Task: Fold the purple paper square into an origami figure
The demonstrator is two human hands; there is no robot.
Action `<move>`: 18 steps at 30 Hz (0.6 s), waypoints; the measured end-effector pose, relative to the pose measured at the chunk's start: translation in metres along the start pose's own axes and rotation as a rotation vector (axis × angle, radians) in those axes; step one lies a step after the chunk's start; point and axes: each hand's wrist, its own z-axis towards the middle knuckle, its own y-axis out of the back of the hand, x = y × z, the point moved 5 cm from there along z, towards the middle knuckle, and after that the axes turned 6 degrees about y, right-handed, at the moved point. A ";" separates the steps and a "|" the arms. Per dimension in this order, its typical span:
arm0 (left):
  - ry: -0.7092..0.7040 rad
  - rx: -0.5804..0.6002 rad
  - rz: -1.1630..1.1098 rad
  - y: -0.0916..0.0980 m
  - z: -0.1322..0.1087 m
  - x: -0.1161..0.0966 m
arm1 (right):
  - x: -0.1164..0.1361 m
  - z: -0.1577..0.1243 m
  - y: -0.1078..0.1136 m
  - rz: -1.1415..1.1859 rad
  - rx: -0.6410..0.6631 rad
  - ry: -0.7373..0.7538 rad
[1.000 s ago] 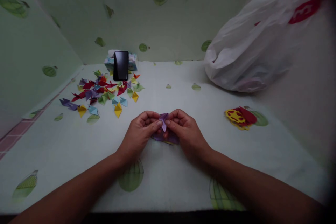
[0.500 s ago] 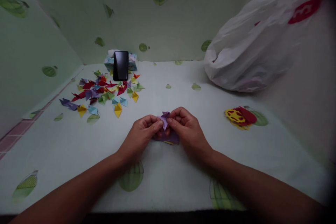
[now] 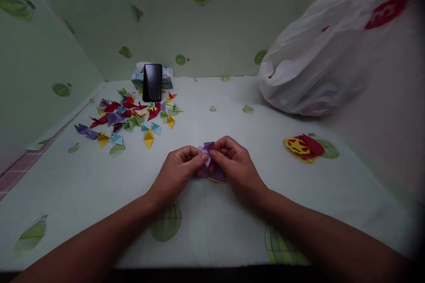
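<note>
Between my hands is a small purple origami crane [image 3: 208,147], partly covered by my fingers. My left hand [image 3: 181,166] pinches its left side with thumb and forefinger. On the other side my right hand [image 3: 235,163] grips it the same way, thumb close to the left thumb. Just below lies a small stack of coloured paper [image 3: 215,174], purple on top with a yellow edge showing. To the left, several folded paper cranes [image 3: 129,115] in red, purple, green, blue and yellow lie in a loose heap.
A dark phone [image 3: 152,82] leans against a tissue box [image 3: 168,78] behind the cranes. Red and yellow paper cutouts [image 3: 303,147] lie on the right of the balloon-patterned table cover [image 3: 212,225]. A large white plastic bag [image 3: 315,62] stands at the back right.
My thumbs have come slightly closer together on the purple crane, covering more of its middle. The other things have stayed in place.
</note>
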 end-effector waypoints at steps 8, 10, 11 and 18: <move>0.016 0.022 0.014 0.001 0.002 0.001 | -0.003 0.000 0.000 0.055 -0.002 -0.033; -0.012 -0.027 -0.002 0.005 0.003 0.000 | -0.003 0.000 0.000 0.041 -0.003 -0.030; -0.027 -0.052 -0.015 0.007 0.003 -0.001 | -0.003 0.001 0.000 0.039 -0.001 -0.031; -0.033 -0.080 -0.032 0.010 0.006 0.000 | -0.006 0.001 -0.002 0.049 0.037 -0.058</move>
